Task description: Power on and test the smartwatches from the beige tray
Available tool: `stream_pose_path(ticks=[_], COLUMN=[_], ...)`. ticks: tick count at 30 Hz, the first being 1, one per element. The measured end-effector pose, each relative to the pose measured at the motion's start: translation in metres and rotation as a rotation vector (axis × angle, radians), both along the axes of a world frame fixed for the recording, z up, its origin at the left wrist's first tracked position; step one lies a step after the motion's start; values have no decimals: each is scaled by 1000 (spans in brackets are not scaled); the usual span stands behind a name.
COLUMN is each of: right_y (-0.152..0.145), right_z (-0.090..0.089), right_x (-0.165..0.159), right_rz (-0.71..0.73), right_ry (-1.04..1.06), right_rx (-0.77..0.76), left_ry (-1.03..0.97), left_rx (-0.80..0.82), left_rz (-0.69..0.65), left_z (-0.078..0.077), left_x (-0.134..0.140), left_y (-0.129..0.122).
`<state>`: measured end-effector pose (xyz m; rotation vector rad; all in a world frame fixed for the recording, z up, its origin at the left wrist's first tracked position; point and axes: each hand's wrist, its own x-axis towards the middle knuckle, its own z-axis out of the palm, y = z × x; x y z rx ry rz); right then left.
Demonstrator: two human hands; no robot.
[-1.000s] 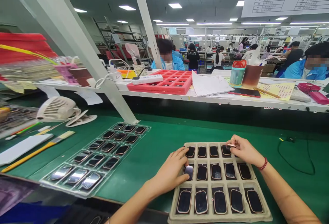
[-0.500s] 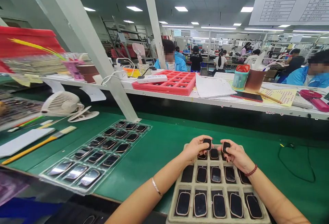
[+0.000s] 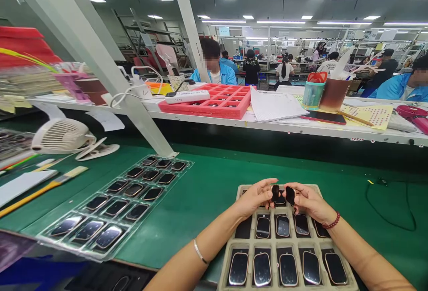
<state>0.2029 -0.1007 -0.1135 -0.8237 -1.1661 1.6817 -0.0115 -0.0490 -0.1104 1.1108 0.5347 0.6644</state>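
Thumb and fingers of my left grip (image 3: 254, 199) are clamped on a dark-faced watch body (image 3: 275, 192), and my right grip (image 3: 309, 202) pinches a second watch body (image 3: 290, 195); the two pieces stand tilted, close together but apart, over the back row of a beige tray (image 3: 261, 243) at five o'clock. Its front row carries five watches; the middle row has a dark liner (image 3: 243, 228) showing in the leftmost compartment and watches in the other four. My hands partly cover the back row. At eight o'clock on the green surface (image 3: 203, 197), a clear tray (image 3: 78, 246) holds fifteen watches in rows of three. Near twelve o'clock, up on the white shelf (image 3: 267, 126), a red tray (image 3: 203, 112) has small dark pieces in some compartments. Toward half past two, a teal cup (image 3: 313, 97) holds something red, and a brown cup (image 3: 334, 95) beside it holds pale, upright items.
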Motion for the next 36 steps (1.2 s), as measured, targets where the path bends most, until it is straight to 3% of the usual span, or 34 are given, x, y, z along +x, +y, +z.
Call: stream_pose_path(ticks=[9, 22, 36], right_y=[-3, -4, -4], right_z=[-6, 0, -3], right_x=[-10, -10, -12], right_rz=[-149, -127, -122], right_ry=[-173, -247, -327], right_rx=[77, 115, 129], left_ry=[151, 250, 231], left_rx=[128, 239, 199], left_rz=[74, 78, 115], left_z=[-2, 1, 10], left_x=[6, 6, 8], left_y=[-6, -9, -14])
